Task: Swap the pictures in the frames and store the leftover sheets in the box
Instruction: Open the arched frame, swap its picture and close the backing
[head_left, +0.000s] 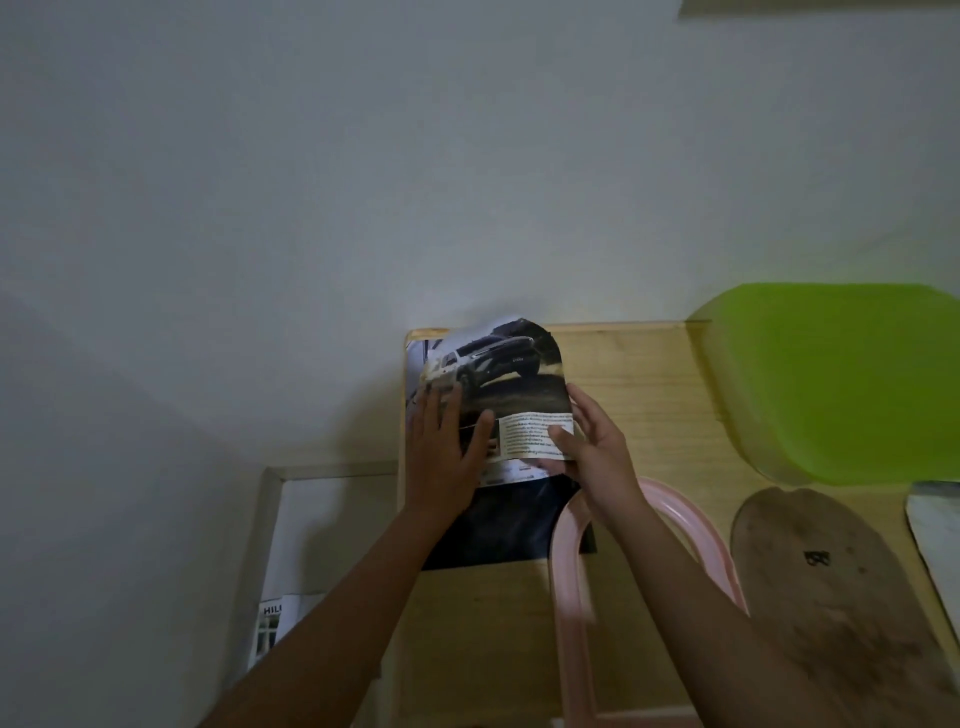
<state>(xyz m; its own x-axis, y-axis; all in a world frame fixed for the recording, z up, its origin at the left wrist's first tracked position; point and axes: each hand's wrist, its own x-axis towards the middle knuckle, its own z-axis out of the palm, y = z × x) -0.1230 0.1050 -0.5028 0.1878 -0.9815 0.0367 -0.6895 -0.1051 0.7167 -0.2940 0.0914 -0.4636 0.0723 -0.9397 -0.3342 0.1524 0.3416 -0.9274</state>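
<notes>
A printed sheet showing a pickup truck curls up off the light wooden board in the middle of the view. My right hand grips its lower right corner, thumb on the white text block. My left hand presses flat, fingers spread, on the sheet's left part. A dark sheet lies under it, nearer me. At the left, a pale wooden frame lies on the surface with a white sheet and a printed sheet inside.
A green plastic lid or box sits at the right rear. A pink plastic arch rises under my right forearm. A brown rounded board lies at the right, with a pale sheet edge beyond. A pale wall fills the upper view.
</notes>
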